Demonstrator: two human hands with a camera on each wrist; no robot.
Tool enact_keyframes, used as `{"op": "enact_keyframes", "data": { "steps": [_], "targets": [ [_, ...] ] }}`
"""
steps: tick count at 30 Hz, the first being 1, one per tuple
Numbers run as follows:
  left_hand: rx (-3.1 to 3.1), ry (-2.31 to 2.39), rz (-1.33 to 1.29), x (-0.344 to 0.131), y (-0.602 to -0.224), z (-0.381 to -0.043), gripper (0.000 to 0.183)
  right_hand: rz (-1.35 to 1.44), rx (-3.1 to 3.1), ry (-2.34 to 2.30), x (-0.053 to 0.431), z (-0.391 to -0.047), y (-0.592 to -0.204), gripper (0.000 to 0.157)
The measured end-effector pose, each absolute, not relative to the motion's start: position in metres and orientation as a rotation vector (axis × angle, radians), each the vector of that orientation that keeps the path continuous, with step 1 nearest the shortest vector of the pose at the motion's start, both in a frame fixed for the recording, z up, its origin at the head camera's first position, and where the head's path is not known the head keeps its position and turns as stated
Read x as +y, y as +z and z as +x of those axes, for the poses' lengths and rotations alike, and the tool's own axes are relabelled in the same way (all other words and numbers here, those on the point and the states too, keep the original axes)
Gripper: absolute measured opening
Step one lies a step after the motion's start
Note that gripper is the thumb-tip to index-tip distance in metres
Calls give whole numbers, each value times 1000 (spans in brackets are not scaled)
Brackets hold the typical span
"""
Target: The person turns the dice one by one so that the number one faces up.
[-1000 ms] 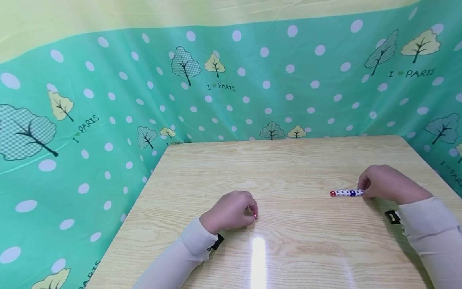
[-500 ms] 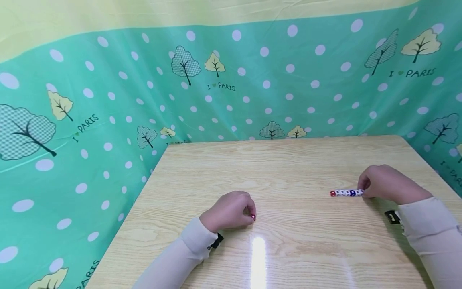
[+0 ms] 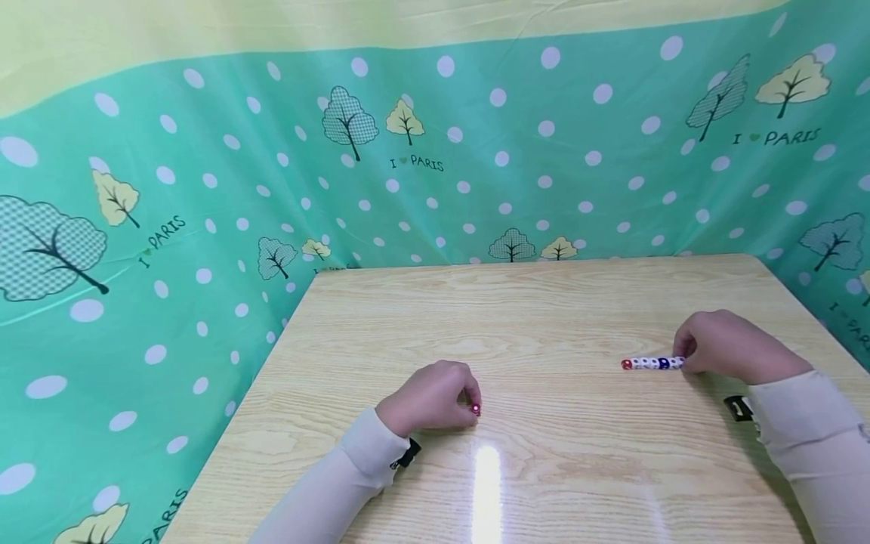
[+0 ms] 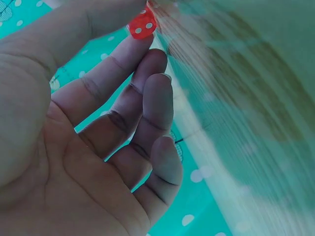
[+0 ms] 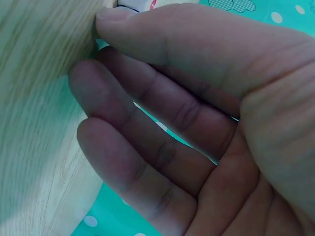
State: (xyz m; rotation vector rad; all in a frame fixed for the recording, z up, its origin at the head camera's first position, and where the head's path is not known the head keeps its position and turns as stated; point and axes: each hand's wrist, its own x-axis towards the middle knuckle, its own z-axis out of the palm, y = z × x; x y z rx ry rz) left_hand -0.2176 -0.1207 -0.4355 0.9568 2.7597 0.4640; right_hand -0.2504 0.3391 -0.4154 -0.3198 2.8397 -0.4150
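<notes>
Near the middle of the table (image 3: 544, 317), my left hand (image 3: 430, 399) pinches a red die (image 4: 141, 25) with white dots between thumb and index finger. The other fingers are loosely bent below it in the left wrist view. To the right lies a straight row of dice (image 3: 644, 364), side by side: a red one at the left end, then white ones and a blue one. My right hand (image 3: 723, 346) holds the right end of this row between thumb and fingers, which hide the dice there. Only a sliver of a white die (image 5: 135, 4) shows past the thumb in the right wrist view.
A green curtain (image 3: 462, 204) with white dots and printed trees hangs along the table's back and sides. Between my left hand and the row lies bare wood. A bright light reflection (image 3: 487, 491) falls on the tabletop near the front.
The left fingertips and the red die have shifted slightly left, and the die looks turned between them. My right hand and the row of dice stay in place.
</notes>
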Motion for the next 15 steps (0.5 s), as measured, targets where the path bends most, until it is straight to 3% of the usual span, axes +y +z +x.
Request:
{"op": "enact_keyframes", "data": {
  "steps": [15],
  "targets": [
    [2817,412,929,-110,-433,-216,15,-309,2836,-392,339,-251,-416,12]
  ]
}}
